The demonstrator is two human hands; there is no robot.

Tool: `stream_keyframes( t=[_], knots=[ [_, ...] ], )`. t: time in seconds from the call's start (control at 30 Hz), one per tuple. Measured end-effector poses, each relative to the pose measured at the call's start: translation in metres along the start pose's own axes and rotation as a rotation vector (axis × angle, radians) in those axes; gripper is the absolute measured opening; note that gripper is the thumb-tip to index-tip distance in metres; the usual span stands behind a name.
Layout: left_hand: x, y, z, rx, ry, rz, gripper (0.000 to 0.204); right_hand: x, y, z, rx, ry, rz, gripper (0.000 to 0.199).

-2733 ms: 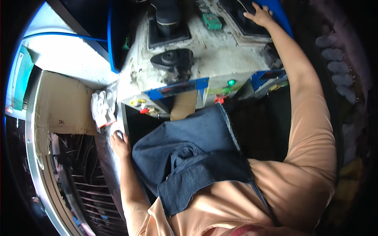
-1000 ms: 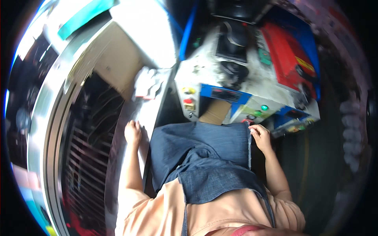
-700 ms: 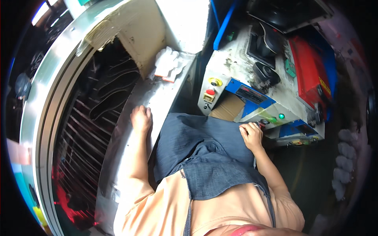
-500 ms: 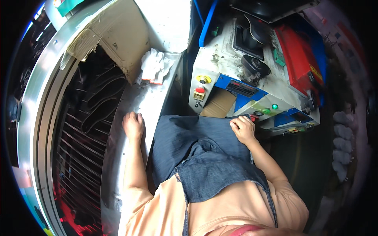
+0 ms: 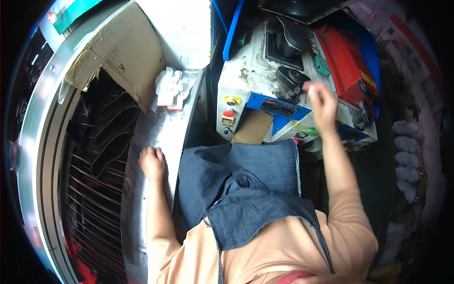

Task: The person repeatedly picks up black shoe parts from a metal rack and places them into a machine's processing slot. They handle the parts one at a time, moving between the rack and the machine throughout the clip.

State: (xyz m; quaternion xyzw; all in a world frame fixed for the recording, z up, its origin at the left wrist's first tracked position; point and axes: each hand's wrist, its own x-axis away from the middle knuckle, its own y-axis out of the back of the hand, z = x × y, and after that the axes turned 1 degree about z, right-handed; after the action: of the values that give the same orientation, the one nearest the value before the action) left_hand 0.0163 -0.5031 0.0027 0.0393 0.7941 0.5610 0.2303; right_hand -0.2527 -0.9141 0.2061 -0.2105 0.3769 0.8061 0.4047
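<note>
My left hand (image 5: 152, 164) rests on the shiny metal ledge (image 5: 163, 135) with its fingers curled in and nothing seen in them. Farther along that ledge lies a pair of white work gloves (image 5: 172, 88) with orange cuffs. My right hand (image 5: 323, 105) is raised over the front of the machine (image 5: 241, 71), slightly blurred, its fingers loosely bent and apart, holding nothing that I can see. Nearest its fingertips is a black, dirty round fitting (image 5: 292, 78); whether they touch it cannot be made out. A black shoe-shaped form (image 5: 291, 41) stands on the machine behind.
Left of the ledge, dark sole-shaped pieces (image 5: 116, 137) lie over a rack of metal rods (image 5: 94, 203). A torn cardboard sheet (image 5: 127, 57) stands above them. The machine carries a red button (image 5: 229, 113) and a red housing (image 5: 347, 66). Brown cardboard (image 5: 254, 127) sits beneath its panel.
My right hand has lifted from my lap, forward and to the right, up over the machine. My left hand stays on the ledge. The whole view has shifted slightly.
</note>
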Motion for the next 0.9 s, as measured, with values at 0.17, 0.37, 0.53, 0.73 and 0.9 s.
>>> stream_keyframes(
  t=[0.17, 0.37, 0.53, 0.73, 0.9],
  knots=[
    [-0.004, -0.001, -0.008, 0.023, -0.005, 0.055, 0.023, -0.149, 0.008, -0.092, 0.683, -0.155, 0.013, 0.094],
    [0.0, -0.002, 0.002, 0.026, -0.001, 0.034, 0.022, -0.206, -0.05, -0.133, 0.446, -0.698, 0.166, 0.108],
    [-0.003, -0.004, -0.005, 0.05, -0.025, 0.035, 0.021, -0.203, -0.01, -0.148, -0.102, -0.747, 0.006, 0.091],
    [-0.002, -0.003, -0.005, 0.081, -0.028, 0.027, 0.02, -0.18, 0.024, -0.091, -0.539, -0.628, -0.12, 0.06],
    [-0.011, 0.01, -0.014, 0.699, 0.186, 0.093, 0.022, -0.11, 0.021, -0.026, -0.807, -0.527, 0.001, 0.05]
  ],
)
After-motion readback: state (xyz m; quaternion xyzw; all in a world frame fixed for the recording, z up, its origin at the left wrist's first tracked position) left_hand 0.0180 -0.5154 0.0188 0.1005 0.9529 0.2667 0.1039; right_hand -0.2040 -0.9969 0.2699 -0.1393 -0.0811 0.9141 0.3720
